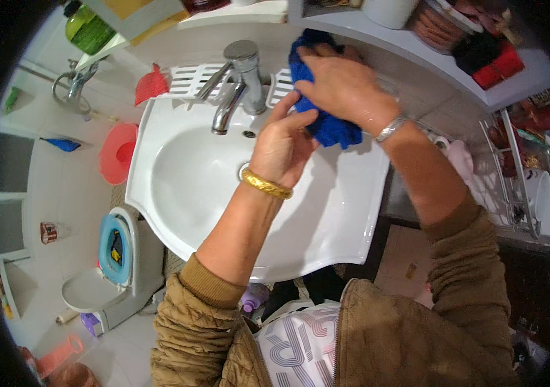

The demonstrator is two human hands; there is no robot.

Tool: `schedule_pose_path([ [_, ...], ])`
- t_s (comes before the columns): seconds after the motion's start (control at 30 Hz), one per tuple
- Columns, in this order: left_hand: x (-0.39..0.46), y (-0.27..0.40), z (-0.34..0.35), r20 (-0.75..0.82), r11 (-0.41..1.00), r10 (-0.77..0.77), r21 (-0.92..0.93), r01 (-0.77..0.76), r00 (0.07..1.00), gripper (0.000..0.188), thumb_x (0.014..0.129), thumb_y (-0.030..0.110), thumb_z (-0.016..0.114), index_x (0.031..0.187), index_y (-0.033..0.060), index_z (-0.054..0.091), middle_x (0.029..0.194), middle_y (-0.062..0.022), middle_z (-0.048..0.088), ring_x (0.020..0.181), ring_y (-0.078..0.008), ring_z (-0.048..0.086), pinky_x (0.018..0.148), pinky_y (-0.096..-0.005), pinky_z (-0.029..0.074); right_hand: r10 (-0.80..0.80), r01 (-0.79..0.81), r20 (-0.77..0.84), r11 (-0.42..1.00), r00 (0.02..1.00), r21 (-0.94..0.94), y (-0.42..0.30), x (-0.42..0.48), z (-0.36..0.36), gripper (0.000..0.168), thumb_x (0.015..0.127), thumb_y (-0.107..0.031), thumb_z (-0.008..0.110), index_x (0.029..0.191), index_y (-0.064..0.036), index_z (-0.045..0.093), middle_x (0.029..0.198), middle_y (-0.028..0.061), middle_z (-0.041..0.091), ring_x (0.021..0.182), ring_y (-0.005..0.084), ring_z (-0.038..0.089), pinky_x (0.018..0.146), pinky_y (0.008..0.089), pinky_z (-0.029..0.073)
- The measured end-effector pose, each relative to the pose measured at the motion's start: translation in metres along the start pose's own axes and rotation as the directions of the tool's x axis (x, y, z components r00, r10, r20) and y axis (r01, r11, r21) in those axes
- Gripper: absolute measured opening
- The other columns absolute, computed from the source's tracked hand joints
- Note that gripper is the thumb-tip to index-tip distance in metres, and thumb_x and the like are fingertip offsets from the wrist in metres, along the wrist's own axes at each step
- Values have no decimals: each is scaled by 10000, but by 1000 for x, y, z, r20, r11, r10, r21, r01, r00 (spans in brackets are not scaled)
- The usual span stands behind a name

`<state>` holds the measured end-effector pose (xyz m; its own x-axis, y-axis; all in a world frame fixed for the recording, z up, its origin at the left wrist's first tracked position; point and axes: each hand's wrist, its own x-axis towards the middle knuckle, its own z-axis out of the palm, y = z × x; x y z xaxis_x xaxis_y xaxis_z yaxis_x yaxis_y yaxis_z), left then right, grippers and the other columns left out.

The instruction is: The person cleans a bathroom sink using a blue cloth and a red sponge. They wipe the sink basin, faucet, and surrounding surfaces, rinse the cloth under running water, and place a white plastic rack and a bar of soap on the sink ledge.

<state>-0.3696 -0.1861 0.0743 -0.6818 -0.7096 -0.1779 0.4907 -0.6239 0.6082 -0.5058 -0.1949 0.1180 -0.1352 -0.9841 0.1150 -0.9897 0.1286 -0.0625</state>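
Observation:
A crumpled blue cloth (335, 128) is over the back right corner of the white washbasin (343, 217). My right hand (347, 89) lies across the top of the cloth, fingers curled around it and partly hidden. At the cloth's left edge, the thumb and fingers of my left hand (282, 142) hold it; some fingertips are out of sight beneath. Left of both hands stands a chrome faucet (246, 77), its spout over the bowl. The drain (243, 170) is partly covered by my left hand.
White slotted trays (195, 80) flank the faucet, with a red scrubbing mitt (151, 86) on the left. A loaded shelf (454, 67) overhangs the right. A wire rack (507, 169) stands beyond my right arm. The toilet (144, 261) is at lower left, near a pink basin (117, 155).

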Motion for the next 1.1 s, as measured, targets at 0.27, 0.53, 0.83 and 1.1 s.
schedule_pose_path([
  [0.27,-3,-6,-9,-504,898,268,439,-24,821,237,873,115,521,1101,53,530,932,-57,598,842,-157,578,787,-386,509,-117,143,-256,986,960,88,24,4,18,355,820,-60,485,1139,-128,628,1187,108,578,982,339,595,868,394,482],
  [0.53,31,-14,-20,-415,970,-89,169,173,906,238,986,243,365,1027,57,506,1010,-110,607,917,-255,590,852,-423,490,-196,203,-542,978,817,-48,33,15,10,275,835,-78,503,1053,-147,656,1037,124,645,903,317,630,796,403,510],
  [0.83,31,-11,-26,-481,961,-45,219,170,876,204,983,206,403,1003,30,505,894,-135,623,875,-279,643,824,-398,523,149,-165,-326,986,934,-22,85,-40,17,262,860,-149,502,1032,-201,693,1033,107,659,925,283,640,819,385,510],
  [1.1,31,-6,-27,-419,972,-62,180,150,906,148,972,140,398,1021,5,436,951,-184,589,849,-300,657,718,-389,551,99,-143,-448,988,888,-65,89,-53,0,267,881,-176,515,1109,-192,652,916,131,676,758,298,663,665,392,545],
])
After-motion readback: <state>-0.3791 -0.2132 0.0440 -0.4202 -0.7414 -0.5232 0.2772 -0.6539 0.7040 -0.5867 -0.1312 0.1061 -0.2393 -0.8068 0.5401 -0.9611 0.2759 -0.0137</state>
